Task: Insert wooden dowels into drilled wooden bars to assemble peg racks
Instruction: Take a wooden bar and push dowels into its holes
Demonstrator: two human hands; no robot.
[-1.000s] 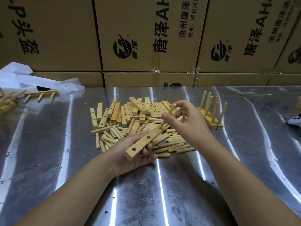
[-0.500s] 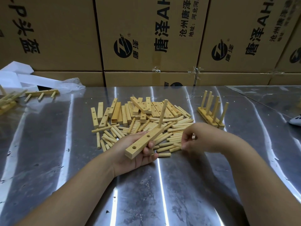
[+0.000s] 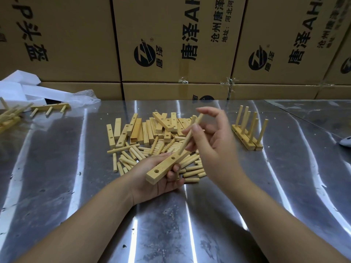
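Steel bench, cartons behind | left grip clasps drilled bar | right grip pinches dowel | best: square dowel over middle hole, press straight

Open bench left of the loose pile and in front, either side of the forearms. Pile blocks centre. Left hand gripping a bar and right hand pinching a dowel hang over its near side. Clear strip between pile and upright-peg racks, right. Cardboard boxes wall the back. Lying racks and white wrapping fill rear left.
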